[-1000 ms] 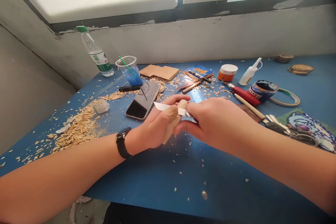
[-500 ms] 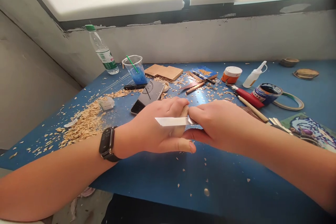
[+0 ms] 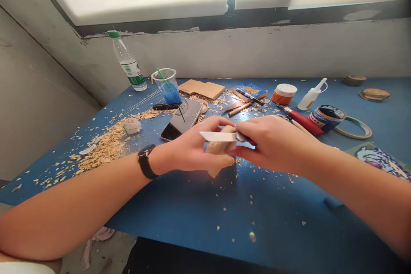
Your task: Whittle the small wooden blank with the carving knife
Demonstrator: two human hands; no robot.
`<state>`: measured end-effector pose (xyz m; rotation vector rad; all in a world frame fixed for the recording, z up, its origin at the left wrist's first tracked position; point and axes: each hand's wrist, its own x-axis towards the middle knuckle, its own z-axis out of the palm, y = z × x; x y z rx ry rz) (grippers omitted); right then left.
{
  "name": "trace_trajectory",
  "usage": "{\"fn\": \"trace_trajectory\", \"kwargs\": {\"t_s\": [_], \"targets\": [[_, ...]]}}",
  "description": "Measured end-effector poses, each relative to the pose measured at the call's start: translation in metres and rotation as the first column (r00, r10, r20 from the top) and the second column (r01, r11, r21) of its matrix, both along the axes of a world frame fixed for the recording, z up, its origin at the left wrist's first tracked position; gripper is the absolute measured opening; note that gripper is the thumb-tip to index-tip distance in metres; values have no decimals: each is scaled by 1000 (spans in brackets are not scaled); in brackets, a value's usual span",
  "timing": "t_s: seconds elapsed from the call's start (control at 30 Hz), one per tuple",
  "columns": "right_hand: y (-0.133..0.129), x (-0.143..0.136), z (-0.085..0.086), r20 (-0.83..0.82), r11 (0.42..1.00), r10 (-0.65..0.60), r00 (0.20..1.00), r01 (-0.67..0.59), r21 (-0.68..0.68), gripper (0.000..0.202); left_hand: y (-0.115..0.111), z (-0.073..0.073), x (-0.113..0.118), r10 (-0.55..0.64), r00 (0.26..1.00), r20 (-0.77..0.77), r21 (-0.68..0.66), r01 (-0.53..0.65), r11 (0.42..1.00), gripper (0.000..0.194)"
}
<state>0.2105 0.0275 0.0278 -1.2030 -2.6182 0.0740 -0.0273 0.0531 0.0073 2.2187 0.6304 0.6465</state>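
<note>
My left hand (image 3: 192, 147), with a black watch on its wrist, is closed around a small piece of wood (image 3: 221, 147). A corner of the wood pokes out below my left thumb. My right hand (image 3: 268, 139) grips the handle of a carving knife; only a bit of dark and red handle shows between its fingers. The flat, slanted knife blade (image 3: 218, 137) points left and lies across the front of the wood as I see it. Whether its edge touches the wood I cannot tell. Both hands are close together above the blue table (image 3: 192, 214).
Wood shavings (image 3: 105, 150) are heaped at the left. Behind my hands are a phone (image 3: 183, 119), a plastic cup (image 3: 167, 87), a water bottle (image 3: 130, 66) and wooden boards (image 3: 205, 89). To the right stand an orange jar (image 3: 284, 94), a glue bottle (image 3: 311, 96) and an open paint jar (image 3: 327, 116).
My left hand has turned and opened its grip somewhat, so more of the wood shows. The knife and my right hand have shifted slightly up and to the right.
</note>
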Motion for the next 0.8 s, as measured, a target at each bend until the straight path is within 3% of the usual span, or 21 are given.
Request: {"fn": "trace_trajectory", "kwargs": {"t_s": [0.07,0.1,0.23,0.37,0.63,0.8], "targets": [[5,3,-2,-45,999,-31,998,33,43,27,-2,9,2,-98,987,-128,208,124,970,19],[8,5,-2,-68,998,-34,997,38,56,33,-5,14,4,-105,970,-219,286,166,944,14],[12,10,0,-152,998,46,987,-39,51,43,-23,27,8,114,920,-376,390,46,920,28],[11,15,3,-190,992,128,973,-125,29,30,-31,26,7,200,874,-444,489,49,871,36],[15,20,6,-212,977,212,954,-199,81,23,-35,27,7,290,848,-444,609,47,792,35],[13,23,9,-161,978,203,966,-194,70,26,-38,23,4,335,890,-308,790,43,612,30]]}}
